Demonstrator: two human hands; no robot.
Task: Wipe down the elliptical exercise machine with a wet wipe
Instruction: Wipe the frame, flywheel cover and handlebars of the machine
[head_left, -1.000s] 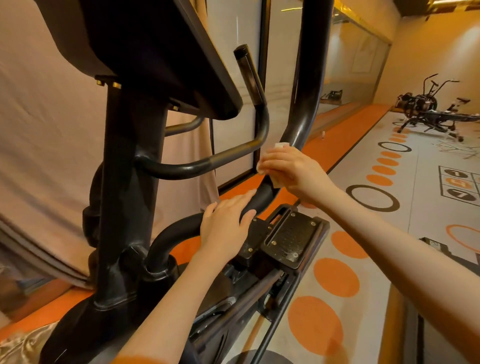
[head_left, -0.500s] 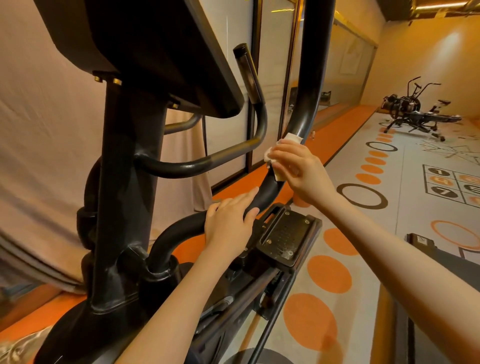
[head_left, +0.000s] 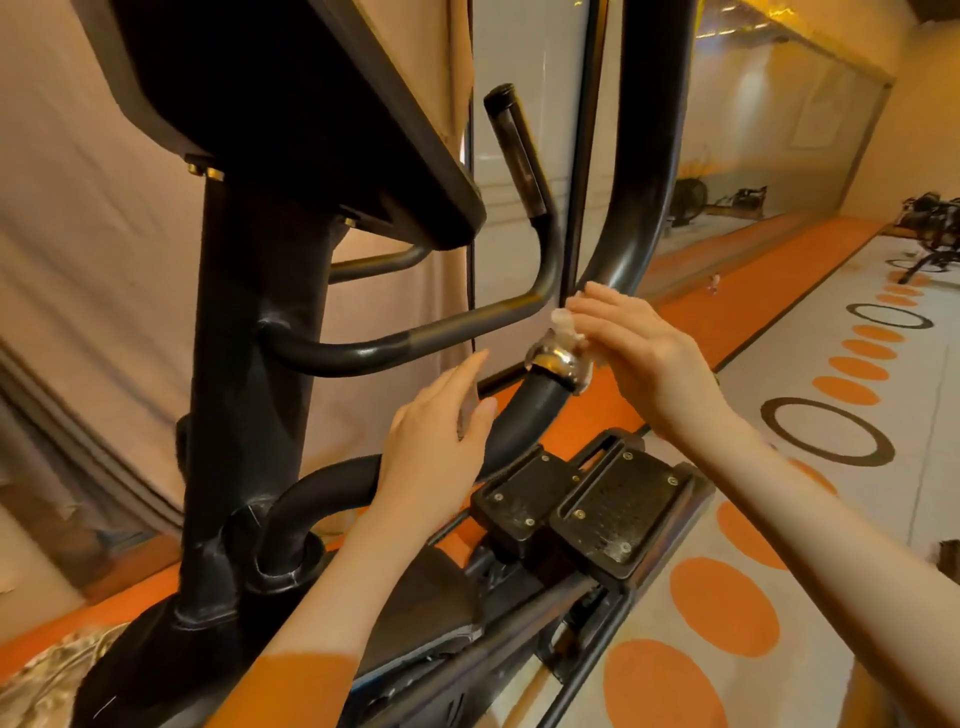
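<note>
The black elliptical machine (head_left: 249, 322) fills the left and centre of the head view, its console overhead. A thick curved swing arm (head_left: 524, 410) rises from the base toward the upper right. My right hand (head_left: 644, 358) presses a crumpled white wet wipe (head_left: 569, 332) against that arm at a shiny metal collar (head_left: 553, 361), fingers curled round the wipe. My left hand (head_left: 436, 441) rests on the lower part of the same arm with fingers straight. A fixed handlebar (head_left: 467, 322) with an upright grip runs just behind both hands.
A black foot pedal block (head_left: 597, 499) sits below my right wrist. A beige curtain (head_left: 93, 249) hangs at the left. The floor at the right has orange dots and black rings (head_left: 826, 431). Other gym equipment (head_left: 930, 218) stands far right, by a mirrored wall.
My right hand has slid the wipe slightly along the swing arm onto the metal collar. My left hand's fingers have lifted and straightened. The camera has moved closer.
</note>
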